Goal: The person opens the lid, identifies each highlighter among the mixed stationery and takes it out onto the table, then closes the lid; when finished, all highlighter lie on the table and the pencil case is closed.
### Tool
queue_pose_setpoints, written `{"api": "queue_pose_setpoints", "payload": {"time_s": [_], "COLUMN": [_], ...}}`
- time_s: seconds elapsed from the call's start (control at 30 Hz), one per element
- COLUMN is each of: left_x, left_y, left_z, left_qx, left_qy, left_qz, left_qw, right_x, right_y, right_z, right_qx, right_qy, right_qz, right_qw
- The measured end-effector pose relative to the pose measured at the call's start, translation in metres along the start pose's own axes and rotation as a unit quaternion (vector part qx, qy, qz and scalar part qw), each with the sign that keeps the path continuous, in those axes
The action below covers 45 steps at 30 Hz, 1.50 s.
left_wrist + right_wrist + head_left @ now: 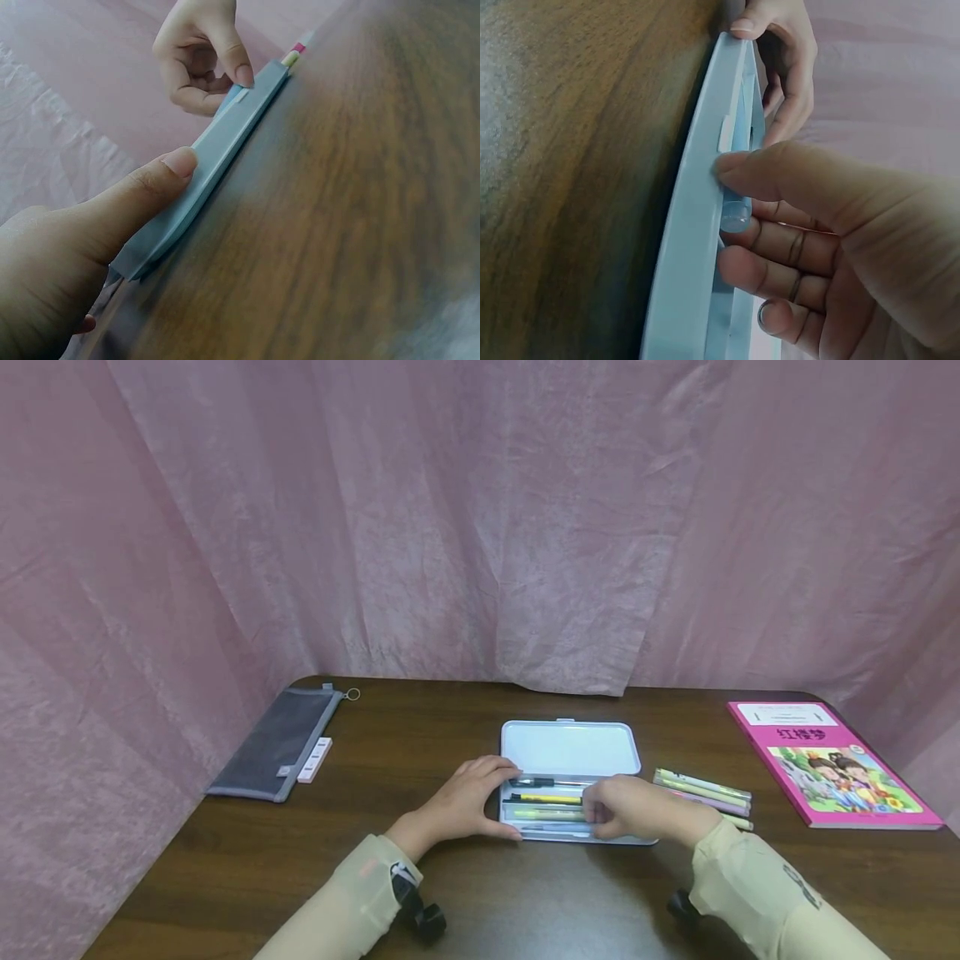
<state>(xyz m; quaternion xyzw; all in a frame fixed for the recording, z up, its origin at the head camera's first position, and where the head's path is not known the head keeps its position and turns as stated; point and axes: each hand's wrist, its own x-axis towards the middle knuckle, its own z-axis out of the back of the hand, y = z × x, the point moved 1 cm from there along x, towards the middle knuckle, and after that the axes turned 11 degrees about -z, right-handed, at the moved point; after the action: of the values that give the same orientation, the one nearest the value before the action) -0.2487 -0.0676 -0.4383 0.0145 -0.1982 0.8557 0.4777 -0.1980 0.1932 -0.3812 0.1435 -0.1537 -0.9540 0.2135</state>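
Where the tabletop's (420, 718) left edge runs up to its back corner, a grey pouch (273, 743) lies flat with a metal ring (352, 694) at its far corner. Just beside the pouch's right side is a small white block (314, 760) with dark marks. Next comes the left hand (465, 802), which grips the left end of an open pencil case (217, 142): its thumb presses the near wall and its fingers spread over toward the back corner, so hand and case touch. The case sits around the middle of the tabletop, its long side roughly parallel to the back edge, its pale lid (570, 749) folded back on the far side.

Inside, a black pen (537, 782) lies nearest the lid, then a yellow pen (551, 798), then a green pen (551, 815). At the right half of the case, the right hand (637, 807) is nearly closed, its thumb and bent fingers pinching a light blue pen (736, 214) by the near wall; the clear end of that pen shows below the thumb.

Right of the case, partly behind the right wrist, lie several markers (705, 792), green ones and a lilac one. Farther right, a pink book (832, 764) lies cover up along the tabletop's right edge. Beyond the back edge hangs a pink curtain (480, 527).
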Motion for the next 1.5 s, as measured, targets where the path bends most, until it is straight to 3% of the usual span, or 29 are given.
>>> {"api": "queue_pose_setpoints", "payload": {"time_s": [0.43,0.7,0.9,1.2,1.5], "left_x": [-0.001,-0.002,-0.001,0.000,0.000], "left_y": [0.000,0.000,0.000,0.002,0.003], "left_z": [-0.002,-0.002,0.001,0.000,-0.002], "left_qx": [-0.009,-0.007,-0.007,-0.007,-0.003], "left_qy": [0.001,0.002,0.003,0.003,0.004], "left_qz": [0.008,0.007,0.006,0.005,0.001], "left_qw": [0.9999,0.9999,1.0000,1.0000,1.0000], "right_x": [-0.006,-0.015,-0.023,-0.036,-0.053], "right_y": [-0.007,-0.015,-0.017,-0.016,-0.017], "right_z": [-0.003,-0.004,0.001,0.014,0.033], "right_qx": [0.063,0.110,0.115,0.105,0.076], "right_qy": [-0.015,-0.058,-0.089,-0.156,-0.193], "right_qz": [0.014,0.036,0.006,0.028,0.007], "right_qw": [0.998,0.992,0.989,0.982,0.978]}}
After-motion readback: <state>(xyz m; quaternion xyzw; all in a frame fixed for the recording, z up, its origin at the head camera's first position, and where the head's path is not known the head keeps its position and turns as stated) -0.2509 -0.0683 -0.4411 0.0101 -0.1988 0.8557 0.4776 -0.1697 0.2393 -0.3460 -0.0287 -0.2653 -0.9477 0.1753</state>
